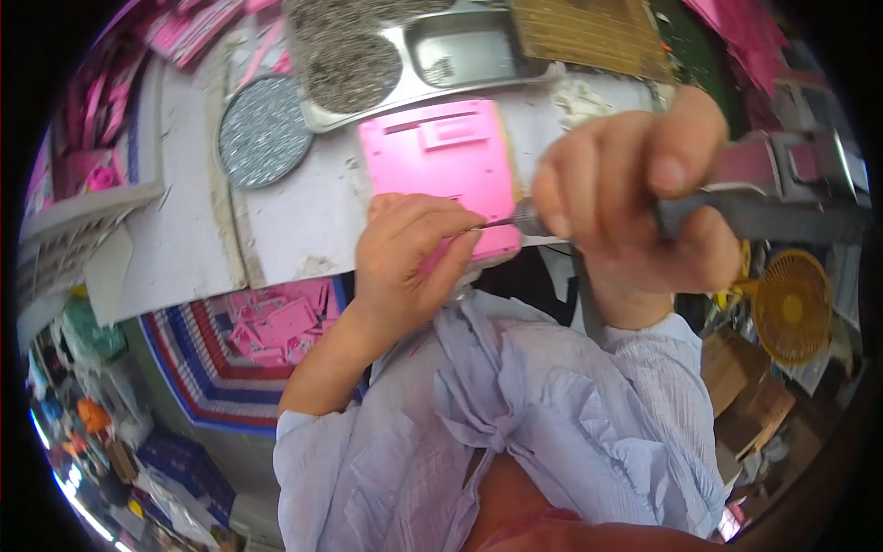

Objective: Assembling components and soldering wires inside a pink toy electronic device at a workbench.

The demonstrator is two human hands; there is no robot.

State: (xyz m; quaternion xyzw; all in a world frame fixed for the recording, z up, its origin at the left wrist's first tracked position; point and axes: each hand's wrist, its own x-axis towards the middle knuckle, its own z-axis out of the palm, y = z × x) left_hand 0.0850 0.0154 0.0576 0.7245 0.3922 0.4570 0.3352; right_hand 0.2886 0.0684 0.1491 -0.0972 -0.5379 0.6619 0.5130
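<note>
A pink plastic panel (434,164) with a raised rectangle and small holes lies near the table's front edge. My left hand (405,253) rests over its lower left part, thumb and forefinger pinched at the tip of a thin bit. Whatever small thing sits between those fingertips is hidden. In my right hand (635,184) is a dark power screwdriver (773,213), its body pointing off to the right and its bit reaching left to the pinched fingers. The panel's lower edge is partly covered by my left hand.
Behind the panel stands a metal compartment tray (405,69) with heaps of small metal pieces. A round dish (264,132) of silvery small parts is left of it. Cardboard (593,37) lies at back right. Below the table, a striped basket (198,368) holds pink parts; a yellow basket (793,308) sits right.
</note>
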